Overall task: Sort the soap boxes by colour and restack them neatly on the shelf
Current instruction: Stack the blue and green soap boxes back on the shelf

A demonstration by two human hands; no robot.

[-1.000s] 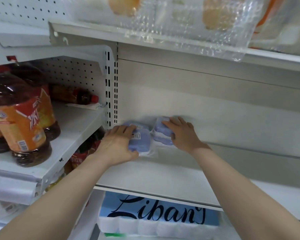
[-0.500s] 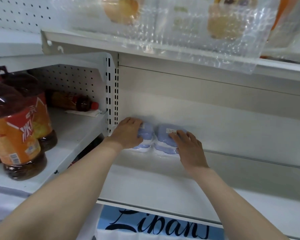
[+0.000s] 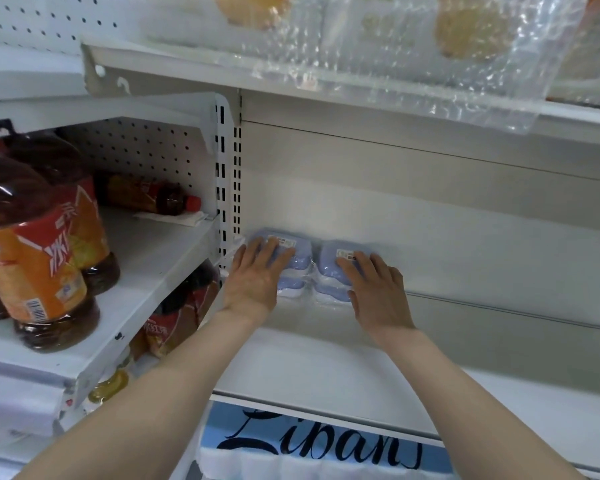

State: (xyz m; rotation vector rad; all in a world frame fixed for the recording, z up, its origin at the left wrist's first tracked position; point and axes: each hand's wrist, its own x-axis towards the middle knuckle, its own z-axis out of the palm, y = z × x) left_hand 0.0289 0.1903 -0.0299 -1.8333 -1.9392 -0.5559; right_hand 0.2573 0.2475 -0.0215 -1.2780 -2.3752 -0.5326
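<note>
Head view: two stacks of blue soap boxes (image 3: 326, 268), centre frame, side by side at the back of the shelf (image 3: 326, 358). On top, left hand (image 3: 253, 278) and right hand (image 3: 378, 289) lie flat, each grip apart, fingers straight. Risk: uneven pushing could skew a stack.

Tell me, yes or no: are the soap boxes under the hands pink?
No, the soap boxes under the left hand and right hand are pale blue.

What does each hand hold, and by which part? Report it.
Nothing is gripped. The left hand lies flat on top of the left soap boxes; the right hand rests straight fingers on top of the right soap boxes.
</note>
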